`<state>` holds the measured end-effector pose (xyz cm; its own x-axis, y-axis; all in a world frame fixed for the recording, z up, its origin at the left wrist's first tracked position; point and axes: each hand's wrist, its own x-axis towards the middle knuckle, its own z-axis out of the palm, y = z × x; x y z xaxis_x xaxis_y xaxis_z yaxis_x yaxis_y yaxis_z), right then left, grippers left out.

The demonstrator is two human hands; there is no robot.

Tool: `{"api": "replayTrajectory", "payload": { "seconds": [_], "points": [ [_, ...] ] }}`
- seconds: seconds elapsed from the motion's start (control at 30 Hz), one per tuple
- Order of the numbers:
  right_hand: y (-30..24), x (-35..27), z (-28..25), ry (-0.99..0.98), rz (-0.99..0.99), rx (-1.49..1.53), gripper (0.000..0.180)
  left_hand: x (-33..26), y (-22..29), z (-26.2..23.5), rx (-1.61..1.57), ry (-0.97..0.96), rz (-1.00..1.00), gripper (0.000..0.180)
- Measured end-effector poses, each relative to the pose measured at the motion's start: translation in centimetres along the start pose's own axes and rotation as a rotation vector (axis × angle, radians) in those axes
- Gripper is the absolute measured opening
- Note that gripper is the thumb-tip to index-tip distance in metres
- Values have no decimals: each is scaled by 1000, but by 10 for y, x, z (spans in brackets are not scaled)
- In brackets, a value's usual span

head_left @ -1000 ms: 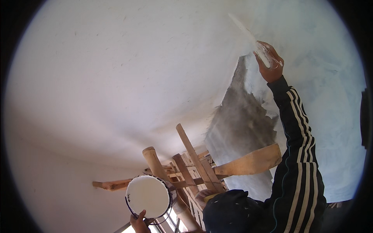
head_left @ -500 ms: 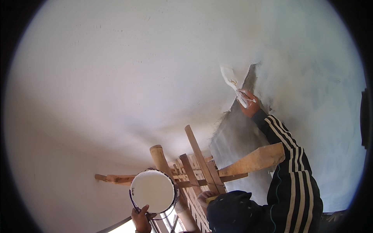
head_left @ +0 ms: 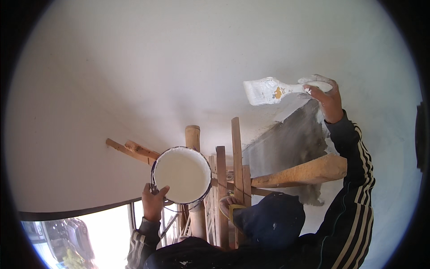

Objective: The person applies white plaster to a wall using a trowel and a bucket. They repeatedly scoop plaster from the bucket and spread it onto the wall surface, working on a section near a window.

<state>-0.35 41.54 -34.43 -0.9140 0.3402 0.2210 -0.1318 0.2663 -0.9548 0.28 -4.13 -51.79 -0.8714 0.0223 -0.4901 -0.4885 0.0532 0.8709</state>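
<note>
My right hand is closed round the handle of a wide paintbrush coated in white, with an orange-brown patch near its ferrule. The brush lies nearly level, its bristles pointing left, in front of the pale wall; I cannot tell if they touch it. Just below it a dark grey, uncoated patch shows on the wall. At lower left my left hand grips the rim of a round bucket of white paint, thumb over the edge. The paint surface faces the view, and a thin wire handle hangs below the bucket.
Behind the bucket stand a round wooden pole and several upright timbers. A thick wooden beam reaches toward my right arm. Two boards jut out at left. A bright window opening lies lower left; a dark cap fills the bottom middle.
My right hand has moved up and right, and the brush has turned from steep to nearly level. The bucket in my left hand sits higher in view. The whole view has shifted.
</note>
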Motion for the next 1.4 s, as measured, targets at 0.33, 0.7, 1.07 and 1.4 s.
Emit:
{"api": "replayTrajectory", "payload": {
  "seconds": [0.33, 0.7, 1.07, 1.4],
  "points": [
    [-47, -8, 159, -999, -214, -580, 25, 12, -35, -16, 363, 117, 193, 42],
    [51, -29, 241, -1545, -756, -787, 26, 9, -19, 14, 477, 121, 381, 42],
    [103, -71, 253, -1581, -1092, -781, 26, 5, -37, 33, 411, 153, 371, 41],
    [98, -80, 244, -1694, -1020, -826, 25, -2, -46, 54, 391, 134, 414, 46]
  ]
}}
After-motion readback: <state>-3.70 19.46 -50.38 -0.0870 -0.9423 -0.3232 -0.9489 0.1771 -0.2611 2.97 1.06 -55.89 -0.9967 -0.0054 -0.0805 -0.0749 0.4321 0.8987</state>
